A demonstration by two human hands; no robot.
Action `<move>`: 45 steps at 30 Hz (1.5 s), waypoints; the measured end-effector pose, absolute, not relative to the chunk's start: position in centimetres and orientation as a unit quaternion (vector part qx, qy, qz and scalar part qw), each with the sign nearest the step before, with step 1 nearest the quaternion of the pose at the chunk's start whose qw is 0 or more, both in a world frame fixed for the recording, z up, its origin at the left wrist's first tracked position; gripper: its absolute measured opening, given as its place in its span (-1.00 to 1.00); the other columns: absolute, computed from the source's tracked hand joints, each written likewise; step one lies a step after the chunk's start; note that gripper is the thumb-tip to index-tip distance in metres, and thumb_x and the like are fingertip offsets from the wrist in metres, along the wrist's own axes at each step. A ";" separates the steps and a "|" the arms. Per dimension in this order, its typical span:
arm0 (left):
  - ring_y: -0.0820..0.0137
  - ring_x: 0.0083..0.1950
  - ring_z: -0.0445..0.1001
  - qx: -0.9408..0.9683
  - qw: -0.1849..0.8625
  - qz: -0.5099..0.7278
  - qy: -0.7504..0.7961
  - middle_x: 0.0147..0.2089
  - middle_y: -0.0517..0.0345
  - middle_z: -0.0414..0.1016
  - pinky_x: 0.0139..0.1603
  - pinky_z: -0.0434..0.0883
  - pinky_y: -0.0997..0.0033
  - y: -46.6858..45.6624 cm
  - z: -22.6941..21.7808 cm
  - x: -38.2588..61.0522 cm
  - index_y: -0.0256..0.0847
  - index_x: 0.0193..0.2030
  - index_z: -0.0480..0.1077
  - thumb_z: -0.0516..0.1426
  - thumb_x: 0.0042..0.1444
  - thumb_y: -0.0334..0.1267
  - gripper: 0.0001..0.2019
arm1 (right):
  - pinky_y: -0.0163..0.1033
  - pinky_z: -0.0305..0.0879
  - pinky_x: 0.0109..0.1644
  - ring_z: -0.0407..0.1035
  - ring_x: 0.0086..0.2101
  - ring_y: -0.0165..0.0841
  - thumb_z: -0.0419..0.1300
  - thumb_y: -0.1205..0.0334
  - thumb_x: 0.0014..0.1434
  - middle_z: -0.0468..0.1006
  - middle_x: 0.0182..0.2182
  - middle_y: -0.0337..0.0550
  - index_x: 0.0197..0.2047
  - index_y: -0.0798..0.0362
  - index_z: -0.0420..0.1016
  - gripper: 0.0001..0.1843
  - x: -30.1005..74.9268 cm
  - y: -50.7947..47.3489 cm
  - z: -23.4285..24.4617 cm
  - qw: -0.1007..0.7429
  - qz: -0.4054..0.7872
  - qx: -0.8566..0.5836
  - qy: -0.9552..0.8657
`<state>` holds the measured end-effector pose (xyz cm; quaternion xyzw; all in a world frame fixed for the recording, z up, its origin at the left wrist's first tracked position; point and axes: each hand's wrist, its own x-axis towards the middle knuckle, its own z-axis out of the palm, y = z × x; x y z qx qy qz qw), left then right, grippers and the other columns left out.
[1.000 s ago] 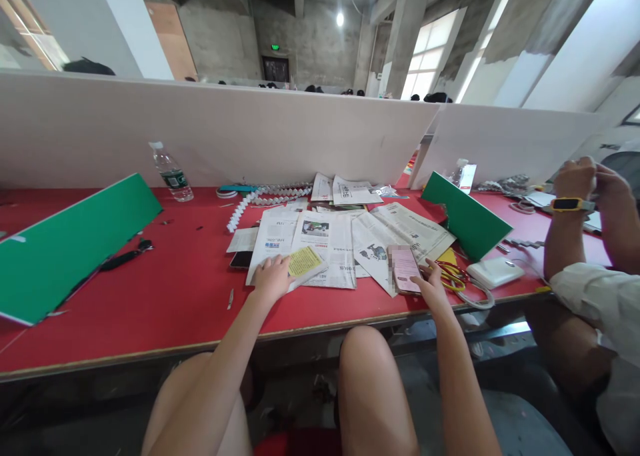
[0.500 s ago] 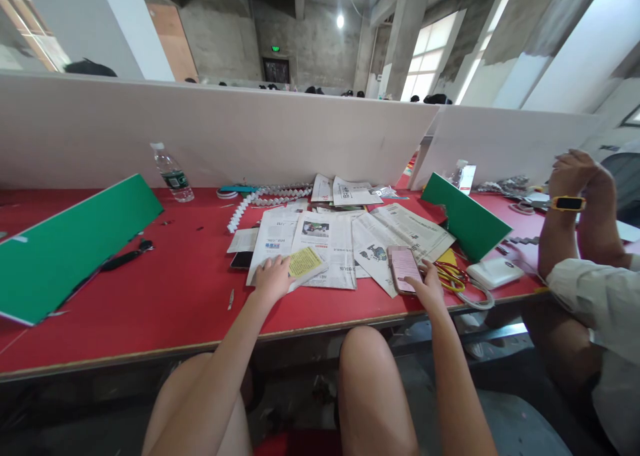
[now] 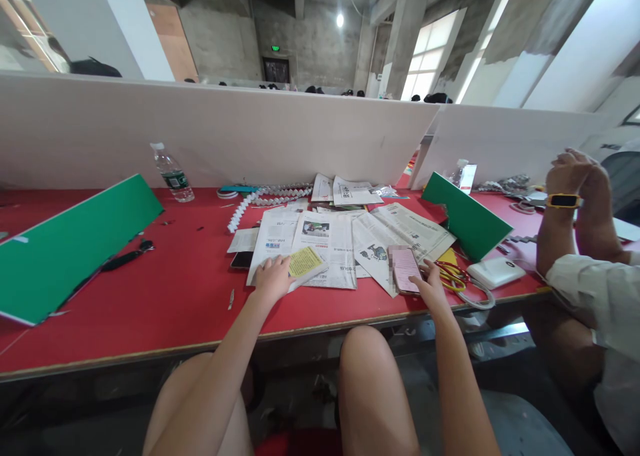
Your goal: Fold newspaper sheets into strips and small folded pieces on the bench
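Observation:
My left hand point(image 3: 273, 277) lies flat on a folded newspaper piece point(image 3: 306, 263) with a yellow panel, fingers spread, holding nothing. Under it lie more newspaper sheets point(image 3: 330, 239) spread over the red table point(image 3: 165, 289). My right hand point(image 3: 430, 284) rests beside a pink-lit phone point(image 3: 404, 269) lying on the papers, a fingertip touching its lower right edge. Yellow-handled scissors point(image 3: 453, 276) lie just right of that hand. A second, dark phone point(image 3: 241, 260) lies left of the papers.
Green boards lean at the left point(image 3: 70, 243) and right point(image 3: 465, 219). A water bottle point(image 3: 171, 173) stands by the white partition point(image 3: 225, 133). A folded paper chain point(image 3: 265, 196) lies behind the papers. A white box point(image 3: 495, 271) and a co-worker's raised arms point(image 3: 575, 209) are at right.
My right hand's finger shifted slightly along the phone's edge. The co-worker's hands at right moved a little, staying raised and together. My left hand has not moved.

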<state>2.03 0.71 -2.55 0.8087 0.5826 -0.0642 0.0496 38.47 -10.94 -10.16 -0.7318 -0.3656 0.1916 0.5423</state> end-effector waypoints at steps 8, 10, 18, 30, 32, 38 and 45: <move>0.06 0.32 0.05 0.809 0.057 -0.060 0.581 0.35 -0.02 0.08 0.20 0.12 0.07 0.8 -2.6 2.0 -0.11 0.28 0.08 -0.01 0.17 -0.15 -0.47 | 0.04 0.10 0.23 0.11 0.20 -0.15 0.18 0.24 -0.19 0.29 0.19 -0.08 0.08 -0.08 0.26 -0.33 39.5 -14.1 -7.5 0.525 0.342 -0.653 -0.424; 0.07 0.31 0.07 0.812 0.053 -0.059 0.579 0.34 0.00 0.10 0.19 0.13 0.08 0.8 -2.7 1.9 -0.08 0.28 0.09 0.00 0.16 -0.15 -0.48 | 0.03 0.10 0.24 0.09 0.21 -0.15 0.17 0.27 -0.20 0.27 0.20 -0.09 0.08 -0.07 0.27 -0.32 39.5 -14.5 -7.3 0.520 0.346 -0.652 -0.430; 0.05 0.33 0.03 0.807 0.049 -0.069 0.585 0.37 0.00 0.05 0.22 0.11 0.06 0.6 -2.5 2.0 -0.10 0.29 0.07 0.00 0.17 -0.14 -0.47 | 0.05 0.03 0.26 0.15 0.17 -0.13 0.16 0.19 -0.22 0.32 0.13 0.01 -0.02 0.00 0.23 -0.40 39.9 -12.8 -9.7 0.533 0.289 -0.668 -0.431; 0.03 0.33 0.05 0.808 0.045 -0.058 0.585 0.35 0.00 0.08 0.20 0.13 0.03 0.5 -2.5 2.1 -0.07 0.29 0.08 0.01 0.17 -0.14 -0.47 | 0.03 0.13 0.17 0.29 0.03 -0.18 0.07 0.02 0.03 0.41 -0.03 0.03 -0.06 0.05 0.26 -0.57 39.0 -11.8 -11.2 0.563 0.182 -0.675 -0.442; 0.03 0.32 0.06 0.809 0.047 -0.057 0.584 0.35 0.00 0.08 0.21 0.13 0.04 0.5 -2.4 2.1 -0.08 0.29 0.09 0.02 0.17 -0.15 -0.47 | 0.00 0.12 0.18 0.29 0.03 -0.19 0.06 0.03 0.04 0.40 -0.04 0.02 -0.04 0.06 0.26 -0.56 39.1 -11.8 -11.3 0.558 0.185 -0.673 -0.450; 0.03 0.31 0.08 0.812 0.055 -0.043 0.579 0.32 -0.03 0.14 0.19 0.14 0.10 0.6 -2.2 2.0 -0.15 0.27 0.12 0.04 0.16 -0.18 -0.48 | 0.03 0.07 0.20 0.23 0.07 -0.15 0.09 0.03 0.01 0.34 0.03 0.07 0.03 0.08 0.19 -0.47 38.8 -12.4 -11.0 0.526 0.194 -0.690 -0.458; 0.10 0.23 0.19 0.825 0.098 0.015 0.557 0.21 -0.04 0.28 0.17 0.18 0.25 1.0 -1.9 2.3 -0.18 0.23 0.16 0.22 -0.03 -0.29 -0.36 | 0.01 0.08 0.20 0.18 0.12 -0.10 0.21 0.03 -0.10 0.29 0.10 0.04 0.12 0.02 0.14 -0.29 38.0 -13.7 -9.3 0.478 0.237 -0.696 -0.480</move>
